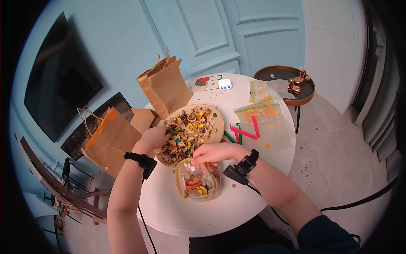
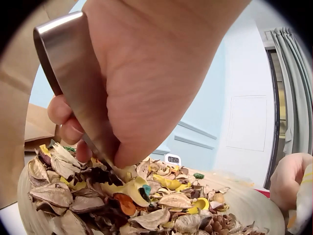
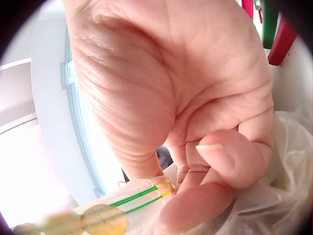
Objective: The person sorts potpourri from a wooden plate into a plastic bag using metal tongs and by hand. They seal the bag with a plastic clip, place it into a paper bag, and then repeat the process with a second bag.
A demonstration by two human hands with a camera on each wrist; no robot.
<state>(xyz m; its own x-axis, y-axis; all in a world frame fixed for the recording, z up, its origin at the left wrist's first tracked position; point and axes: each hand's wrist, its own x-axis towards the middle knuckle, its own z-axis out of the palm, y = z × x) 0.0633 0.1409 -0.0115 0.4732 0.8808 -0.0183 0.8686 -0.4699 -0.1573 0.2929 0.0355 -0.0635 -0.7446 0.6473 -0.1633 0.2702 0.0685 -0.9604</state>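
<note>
My left hand [image 1: 153,139] grips metal tongs [image 2: 73,68], whose tips are down among dried petals and slices [image 2: 151,196] heaped on a round wooden plate [image 1: 220,127]. Beside the plate, my right hand [image 1: 209,155] pinches the rim of a clear zip bag [image 1: 182,186], its thumb and fingers curled at the edge. Inside the bag lie red, yellow and brown pieces. In the right wrist view, the bag's green and yellow zip strip [image 3: 142,198] runs to the right hand [image 3: 171,98].
Paper bags [image 1: 165,86] [image 1: 112,142] stand behind and left of the plate. To the right lie red and green clips [image 1: 247,134] and clear bags with orange pieces [image 1: 264,114]. A white timer [image 1: 225,84] sits at the back. A side table [image 1: 264,73] stands beyond.
</note>
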